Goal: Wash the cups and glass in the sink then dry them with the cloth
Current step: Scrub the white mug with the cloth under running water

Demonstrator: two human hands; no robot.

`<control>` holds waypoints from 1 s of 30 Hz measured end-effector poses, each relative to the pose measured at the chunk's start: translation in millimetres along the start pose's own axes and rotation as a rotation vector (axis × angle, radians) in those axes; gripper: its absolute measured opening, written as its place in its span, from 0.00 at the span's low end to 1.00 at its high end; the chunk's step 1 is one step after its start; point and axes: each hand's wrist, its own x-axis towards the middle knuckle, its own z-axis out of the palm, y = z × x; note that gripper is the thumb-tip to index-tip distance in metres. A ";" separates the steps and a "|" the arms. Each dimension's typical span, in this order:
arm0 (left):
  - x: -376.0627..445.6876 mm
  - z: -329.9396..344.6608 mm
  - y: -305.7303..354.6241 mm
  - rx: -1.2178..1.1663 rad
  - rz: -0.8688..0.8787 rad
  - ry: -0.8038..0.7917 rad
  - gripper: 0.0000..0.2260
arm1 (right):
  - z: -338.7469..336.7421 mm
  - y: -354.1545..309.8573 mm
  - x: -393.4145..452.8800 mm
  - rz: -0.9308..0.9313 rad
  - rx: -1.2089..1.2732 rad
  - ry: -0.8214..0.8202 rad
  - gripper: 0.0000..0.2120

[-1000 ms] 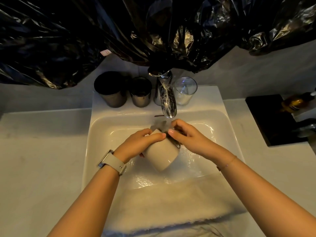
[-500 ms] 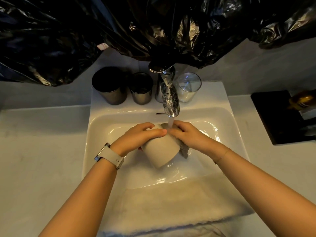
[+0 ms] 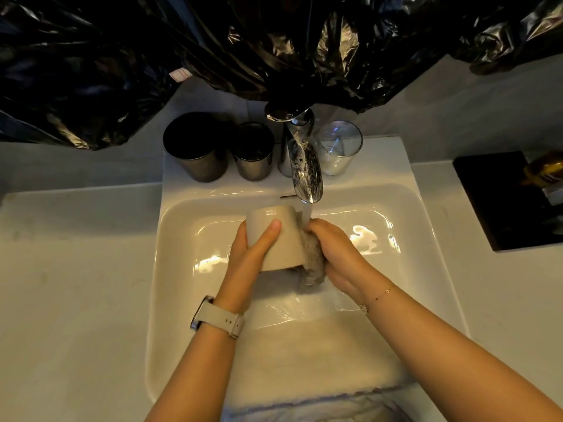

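Over the white sink (image 3: 405,226), my left hand (image 3: 248,260) grips a beige cup (image 3: 283,239) turned bottom-up and tilted away from me. My right hand (image 3: 338,254) holds a grey scrubbing pad (image 3: 312,260) against the cup's right side and rim. Water runs from the chrome tap (image 3: 304,166) onto the cup and my right fingers. Behind the basin stand a large dark metal cup (image 3: 196,150), a smaller metal cup (image 3: 254,155) and a clear glass (image 3: 339,147). A pale cloth (image 3: 320,360) is draped over the sink's front edge.
Black plastic sheeting (image 3: 213,47) hangs over the wall just above the tap and cups. A black tray (image 3: 499,199) with a bottle (image 3: 545,169) sits on the counter (image 3: 67,284) at the right.
My left hand has turned the cup so its base now points up and away from me. The pad has slid down along the cup's right side towards its rim.
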 end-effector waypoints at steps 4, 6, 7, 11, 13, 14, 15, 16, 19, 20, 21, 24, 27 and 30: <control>-5.6 6.9 -0.5 0.026 0.090 0.052 0.28 | 1.4 0.1 -4.5 0.125 0.091 -0.045 0.13; -6.4 10.7 -4.1 0.079 0.116 0.091 0.30 | 4.0 -2.0 -3.7 0.113 0.070 -0.038 0.13; -7.0 12.1 -4.8 0.103 0.122 0.107 0.30 | 5.1 -1.8 -4.2 0.105 0.055 -0.034 0.13; -1.9 5.7 0.1 -0.028 0.032 0.074 0.26 | 2.6 5.6 -9.6 -0.008 -0.051 -0.045 0.13; -1.6 3.2 -0.1 -0.036 0.032 0.060 0.28 | 0.7 10.0 -11.6 -0.056 -0.109 -0.029 0.13; -3.3 4.5 -2.0 -0.005 0.063 0.062 0.29 | 1.2 10.6 -11.0 -0.077 -0.126 0.002 0.12; -5.7 6.8 -4.3 0.026 0.093 0.069 0.30 | 3.7 8.4 -10.9 -0.081 -0.134 0.039 0.12; -7.5 8.9 -7.2 0.050 0.114 0.076 0.30 | 6.0 6.8 -9.6 -0.063 -0.123 0.072 0.13; -9.3 9.8 -10.6 0.098 0.146 0.094 0.28 | 9.8 2.4 -10.2 0.019 -0.074 0.063 0.12; -8.1 7.9 -9.9 0.080 0.134 0.096 0.27 | 9.7 3.9 -12.4 0.000 -0.083 0.032 0.12; -6.4 5.4 -9.3 0.045 0.115 0.094 0.26 | 9.1 6.1 -14.6 -0.029 -0.095 0.008 0.12; -4.8 1.2 -9.9 -0.015 0.094 0.071 0.26 | 6.7 13.1 -17.0 -0.132 -0.192 0.012 0.11; -6.7 3.0 -12.1 -0.026 0.103 0.067 0.24 | 9.5 8.4 -12.8 -0.173 -0.193 0.062 0.16; -5.7 -1.1 -9.5 -0.013 0.109 0.057 0.27 | 15.0 4.9 -10.5 -0.100 -0.065 0.045 0.18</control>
